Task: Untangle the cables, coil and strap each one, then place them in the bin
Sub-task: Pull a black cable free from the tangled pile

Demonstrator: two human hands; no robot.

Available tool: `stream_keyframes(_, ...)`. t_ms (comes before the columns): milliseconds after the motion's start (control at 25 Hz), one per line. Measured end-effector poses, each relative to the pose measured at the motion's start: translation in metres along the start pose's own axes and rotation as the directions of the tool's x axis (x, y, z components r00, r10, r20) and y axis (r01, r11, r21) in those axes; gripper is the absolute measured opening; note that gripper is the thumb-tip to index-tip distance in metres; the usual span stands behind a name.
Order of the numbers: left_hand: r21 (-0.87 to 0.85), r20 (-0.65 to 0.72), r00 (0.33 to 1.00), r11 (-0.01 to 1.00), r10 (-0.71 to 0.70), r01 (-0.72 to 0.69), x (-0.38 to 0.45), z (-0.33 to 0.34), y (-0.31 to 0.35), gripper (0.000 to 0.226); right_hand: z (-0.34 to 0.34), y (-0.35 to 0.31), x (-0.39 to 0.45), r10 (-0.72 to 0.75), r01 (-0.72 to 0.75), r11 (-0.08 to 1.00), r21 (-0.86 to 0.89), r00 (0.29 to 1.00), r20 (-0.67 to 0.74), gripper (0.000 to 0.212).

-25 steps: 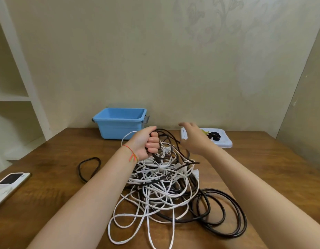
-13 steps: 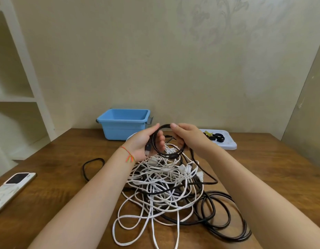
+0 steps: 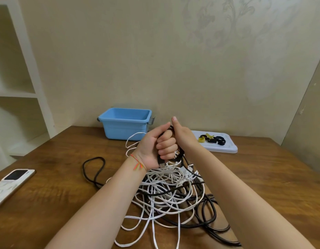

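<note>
Across the wooden table (image 3: pixel 263 177) the tangle of cables (image 3: pixel 170 191) is spread before the blue bin (image 3: pixel 126 129), and a black cable (image 3: pixel 179 155) (loosely looped moments earlier) is now gripped tightly by the left hand (image 3: pixel 155 148), steadied by the right hand (image 3: pixel 184 139), so coiling has begun

White and black cables (image 3: pixel 170 191) lie tangled (unstrapped) before the blue bin (image 3: pixel 126 123).

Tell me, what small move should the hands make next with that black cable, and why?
Probably draw another loop of the thin black cable up out of the tangled white and black pile. The left hand grips a small coil, the right hand holds it alongside, yet the cable trails down into the pile, so coiling looks unfinished.
</note>
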State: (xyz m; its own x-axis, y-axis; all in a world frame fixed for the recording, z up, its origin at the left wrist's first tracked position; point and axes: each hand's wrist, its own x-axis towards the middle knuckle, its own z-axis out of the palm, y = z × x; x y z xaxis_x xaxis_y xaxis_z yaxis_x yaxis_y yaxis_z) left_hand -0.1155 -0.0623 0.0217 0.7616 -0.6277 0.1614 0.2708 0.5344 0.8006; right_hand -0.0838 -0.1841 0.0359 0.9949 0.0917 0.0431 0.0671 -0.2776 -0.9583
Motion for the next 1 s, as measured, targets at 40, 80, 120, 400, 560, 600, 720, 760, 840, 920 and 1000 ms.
stream_keyframes(40, 0.019, 0.029, 0.999, 1.0, 0.025, -0.025, 0.0, 0.005, 0.001, 0.057, 0.006, 0.002, 0.0, 0.02, -0.029, 0.997, 0.067, 0.992, 0.125, 0.062)
stream_keyframes(80, 0.035, 0.007, 0.998, 0.998, 0.057, -0.057, 0.002, 0.012, 0.002, 0.058, 0.013, 0.005, -0.002, 0.022, -0.064, 0.984, 0.168, 0.969, 0.245, 0.055)
stream_keyframes(120, 0.033, -0.065, 0.993, 0.995, 0.101, -0.099, 0.004, 0.017, 0.005, 0.059, 0.019, 0.008, -0.004, 0.019, -0.091, 0.97, 0.227, 0.953, 0.301, 0.042)
stream_keyframes(400, 0.559, -0.426, 0.795, 0.817, 0.433, -0.145, 0.003, -0.008, 0.026, 0.05, 0.026, 0.019, -0.009, 0.175, -0.137, 0.984, -0.111, 0.835, 0.522, 0.038)
stream_keyframes(560, 0.878, -0.375, 0.761, 0.465, 0.53, 0.109, 0.004, -0.013, 0.021, 0.059, 0.009, 0.01, -0.01, 0.17, 0.207, 0.773, -0.6, 0.843, 0.51, 0.035)
stream_keyframes(600, 0.919, -0.352, 0.748, 0.359, 0.563, 0.162, 0.005, -0.017, 0.021, 0.06, 0.004, 0.008, -0.01, 0.182, 0.244, 0.683, -0.688, 0.856, 0.484, 0.037)
stream_keyframes(720, 0.934, -0.313, 0.731, 0.057, 0.607, 0.352, 0.005, -0.032, 0.025, 0.057, -0.009, 0.01, -0.004, 0.134, 0.22, 0.547, -0.808, 0.93, 0.344, 0.02)
stream_keyframes(760, 0.924, -0.307, 0.754, -0.008, 0.581, 0.383, 0.004, -0.032, 0.024, 0.056, -0.015, 0.01, -0.003, 0.088, 0.159, 0.638, -0.753, 0.957, 0.277, 0.02)
stream_keyframes(840, 0.927, -0.316, 0.811, -0.022, 0.492, 0.374, 0.002, -0.027, 0.02, 0.052, -0.023, 0.011, -0.002, 0.026, 0.063, 0.879, -0.472, 0.984, 0.179, 0.017)
stream_keyframes(920, 0.93, -0.322, 0.835, -0.017, 0.446, 0.367, 0.003, -0.021, 0.015, 0.049, -0.028, 0.01, -0.007, 0.005, 0.035, 0.977, -0.208, 0.982, 0.19, 0.016)
stream_keyframes(1000, 0.917, -0.31, 0.827, -0.081, 0.47, 0.39, 0.005, -0.015, 0.013, 0.048, -0.027, 0.012, -0.009, 0.033, -0.007, 0.995, -0.098, 0.963, 0.268, 0.018)
